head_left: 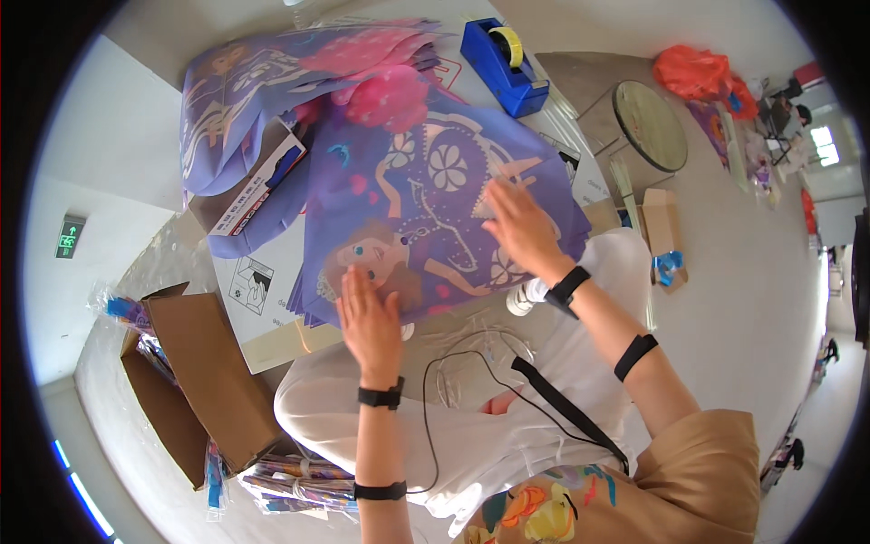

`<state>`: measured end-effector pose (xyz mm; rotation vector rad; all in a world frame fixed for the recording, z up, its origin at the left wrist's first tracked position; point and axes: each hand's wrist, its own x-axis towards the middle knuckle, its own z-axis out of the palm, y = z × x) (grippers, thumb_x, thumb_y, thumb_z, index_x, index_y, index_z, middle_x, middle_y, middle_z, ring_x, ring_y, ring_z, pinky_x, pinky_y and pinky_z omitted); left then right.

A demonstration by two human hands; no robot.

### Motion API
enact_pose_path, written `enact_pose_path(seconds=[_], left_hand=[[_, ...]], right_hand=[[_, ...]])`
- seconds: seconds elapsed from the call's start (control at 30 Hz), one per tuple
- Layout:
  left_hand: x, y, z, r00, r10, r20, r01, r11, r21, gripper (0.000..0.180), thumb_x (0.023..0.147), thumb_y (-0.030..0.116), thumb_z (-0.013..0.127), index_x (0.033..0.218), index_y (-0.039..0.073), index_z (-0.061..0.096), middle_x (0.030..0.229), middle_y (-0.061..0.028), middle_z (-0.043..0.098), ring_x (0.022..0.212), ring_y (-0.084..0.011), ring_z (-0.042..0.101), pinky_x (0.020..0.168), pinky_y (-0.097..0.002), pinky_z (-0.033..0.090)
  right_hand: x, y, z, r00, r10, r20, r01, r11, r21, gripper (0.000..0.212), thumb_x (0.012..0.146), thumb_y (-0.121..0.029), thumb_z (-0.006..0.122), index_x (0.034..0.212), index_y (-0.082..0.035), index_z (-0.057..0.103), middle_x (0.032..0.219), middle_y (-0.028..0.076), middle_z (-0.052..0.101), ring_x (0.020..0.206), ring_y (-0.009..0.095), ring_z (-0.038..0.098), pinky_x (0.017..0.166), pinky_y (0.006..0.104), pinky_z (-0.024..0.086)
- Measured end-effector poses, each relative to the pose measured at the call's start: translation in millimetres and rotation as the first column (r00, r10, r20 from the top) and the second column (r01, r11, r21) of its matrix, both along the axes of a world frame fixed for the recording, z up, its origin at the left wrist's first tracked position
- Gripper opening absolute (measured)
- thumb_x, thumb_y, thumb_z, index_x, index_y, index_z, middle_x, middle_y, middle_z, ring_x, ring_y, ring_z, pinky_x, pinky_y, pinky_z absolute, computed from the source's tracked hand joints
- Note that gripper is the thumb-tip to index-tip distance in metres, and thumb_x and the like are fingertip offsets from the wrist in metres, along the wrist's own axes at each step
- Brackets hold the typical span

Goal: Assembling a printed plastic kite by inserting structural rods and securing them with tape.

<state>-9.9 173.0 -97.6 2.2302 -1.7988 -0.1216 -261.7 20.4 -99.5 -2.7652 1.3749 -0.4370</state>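
Note:
A stack of purple printed sheets [362, 227] with a cartoon princess on top lies across the table in front of me. My left hand [370, 331] rests near its front left corner, fingers stretched out over the printed face. Farther right, my right hand [521, 227] lies flat on the printed dress, its fingers extended. Neither hand grips anything. Beyond the stack on the left, more purple sheets [227, 118] are bent over in a loose pile, partly covering a small printed box [258, 190].
A blue tape dispenser [503, 72] stands at the table's far right. To the left is an open cardboard box [204, 372], with wrapped bundles [304, 485] beside it. A round stool [650, 125], a red plastic bag [693, 77] and a small carton [662, 222] are on the right.

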Motion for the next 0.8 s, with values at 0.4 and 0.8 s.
enact_pose_path(seconds=[0.4,0.8], left_hand=[[42.8,24.9,0.3,0.950,0.268,0.161,-0.283,0.956,0.077,0.062,0.096,0.037,0.050,0.142,-0.001,0.036,0.150,-0.0145,0.035,0.141,-0.0275,0.030,0.114,-0.0442,0.024],[53.2,5.2,-11.4,0.954,0.224,0.201,-0.231,0.973,0.013,0.066,0.093,0.037,0.054,0.141,-0.005,0.036,0.151,-0.0166,0.032,0.142,-0.0302,0.026,0.114,-0.0481,0.022]], right_hand=[[-74.8,-52.8,-4.5,0.958,-0.216,-0.187,0.236,0.967,0.090,0.086,0.084,-0.060,0.057,0.142,0.000,0.035,0.150,0.017,0.033,0.139,0.030,0.032,0.110,0.0512,0.028],[-76.8,-28.1,-3.7,0.921,-0.291,-0.259,0.311,0.950,0.037,0.085,0.087,-0.058,0.056,0.141,0.003,0.035,0.148,0.021,0.035,0.139,0.034,0.031,0.112,0.0502,0.025]])
